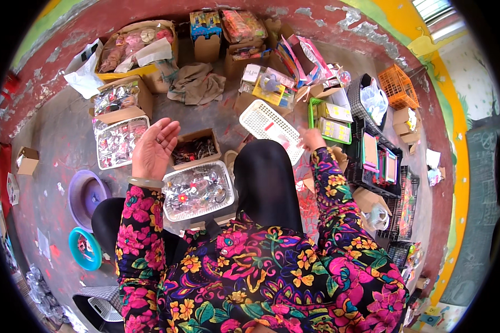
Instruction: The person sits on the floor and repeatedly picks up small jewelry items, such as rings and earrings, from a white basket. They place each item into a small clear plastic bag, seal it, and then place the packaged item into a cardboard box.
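Observation:
My left hand (155,149) is raised with its palm up and its fingers stretched out, holding nothing. Close to it are a white basket (121,141) of small packaged trinkets, a brown cardboard box (219,139) of dark items and another white basket (199,190) of bagged accessories. My right hand (312,139) is at the right edge of a slanted white perforated basket (255,117), which has a small red-and-white piece inside. The right fingers are blurred, so I cannot tell whether they grip the rim. My knee hides part of that basket's lower side.
A purple basin (79,195) and a turquoise tub (96,261) stand at left. At right are a green basket (343,139) of packets, a black crate (398,188) and an orange crate (391,83). Filled cardboard boxes (207,49) line the far wall, beside a crumpled cloth (197,84).

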{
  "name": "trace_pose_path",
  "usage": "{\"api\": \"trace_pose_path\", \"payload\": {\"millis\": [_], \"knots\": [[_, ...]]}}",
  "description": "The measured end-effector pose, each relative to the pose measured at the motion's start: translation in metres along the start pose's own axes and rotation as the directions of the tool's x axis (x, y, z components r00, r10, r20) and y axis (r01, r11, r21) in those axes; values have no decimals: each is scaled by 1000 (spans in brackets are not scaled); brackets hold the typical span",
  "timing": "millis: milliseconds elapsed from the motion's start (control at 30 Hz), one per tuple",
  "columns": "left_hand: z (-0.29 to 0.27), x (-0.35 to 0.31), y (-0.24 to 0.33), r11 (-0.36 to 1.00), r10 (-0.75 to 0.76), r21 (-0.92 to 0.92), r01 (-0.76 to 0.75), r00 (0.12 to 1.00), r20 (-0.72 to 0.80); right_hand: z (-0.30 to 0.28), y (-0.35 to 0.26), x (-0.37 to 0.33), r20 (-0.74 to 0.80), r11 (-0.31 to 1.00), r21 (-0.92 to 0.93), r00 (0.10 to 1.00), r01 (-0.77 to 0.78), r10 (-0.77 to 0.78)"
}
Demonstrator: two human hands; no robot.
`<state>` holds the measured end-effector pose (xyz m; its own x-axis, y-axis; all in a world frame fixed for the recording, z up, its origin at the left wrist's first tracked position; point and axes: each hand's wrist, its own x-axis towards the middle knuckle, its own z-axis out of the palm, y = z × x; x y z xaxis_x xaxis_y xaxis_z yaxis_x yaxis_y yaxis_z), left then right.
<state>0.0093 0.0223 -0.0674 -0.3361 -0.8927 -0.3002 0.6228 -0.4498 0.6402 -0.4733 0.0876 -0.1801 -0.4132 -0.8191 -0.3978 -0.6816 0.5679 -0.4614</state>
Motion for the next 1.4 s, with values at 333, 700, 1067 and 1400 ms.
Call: {"api": "trace_pose_path", "payload": {"millis": [333, 700, 1067, 1400], "knots": [[13, -8, 6, 991, 7, 135, -19, 996, 92, -25, -303, -115, 9, 337, 910, 802, 241, -597], [12, -16, 19, 977, 190, 114, -182, 980, -63, 70, -338, -132, 156, 354, 924, 708, 142, -689], [10, -13, 18, 968, 244, 86, -237, 967, -75, 57, -307, -102, 245, 610, -241, 656, 755, -714], [4, -3, -9, 712, 188, 681, -171, 981, 50, 58, -321, -120, 149, 534, 640, 593, 552, -791]]}}
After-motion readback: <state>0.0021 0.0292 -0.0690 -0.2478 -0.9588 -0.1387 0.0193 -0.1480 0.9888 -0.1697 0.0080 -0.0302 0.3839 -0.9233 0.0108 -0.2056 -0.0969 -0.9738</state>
